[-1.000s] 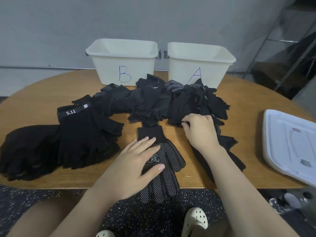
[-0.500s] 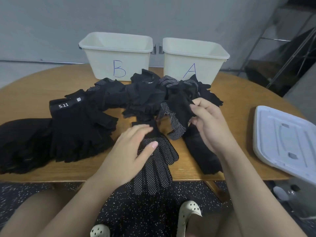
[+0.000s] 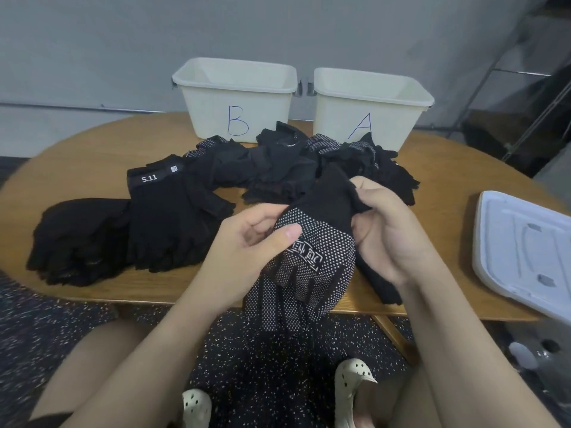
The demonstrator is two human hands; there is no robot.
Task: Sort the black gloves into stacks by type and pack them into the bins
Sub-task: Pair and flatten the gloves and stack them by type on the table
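Both hands hold a dotted glove point(image 3: 312, 257) above the table point(image 3: 92, 156) edge. The left hand point(image 3: 247, 251) pinches its palm part, and the right hand point(image 3: 386, 230) grips its cuff. A glove pile point(image 3: 278, 171) lies before bin B point(image 3: 234, 97) and bin A point(image 3: 370, 103). Two stacks point(image 3: 129, 230) lie at the left. A white lid point(image 3: 525, 251) is at the right.

Black glove point(image 3: 312, 257) with white dots — cream bins point(image 3: 238, 100), blue letters — tan wooden table point(image 3: 92, 156).
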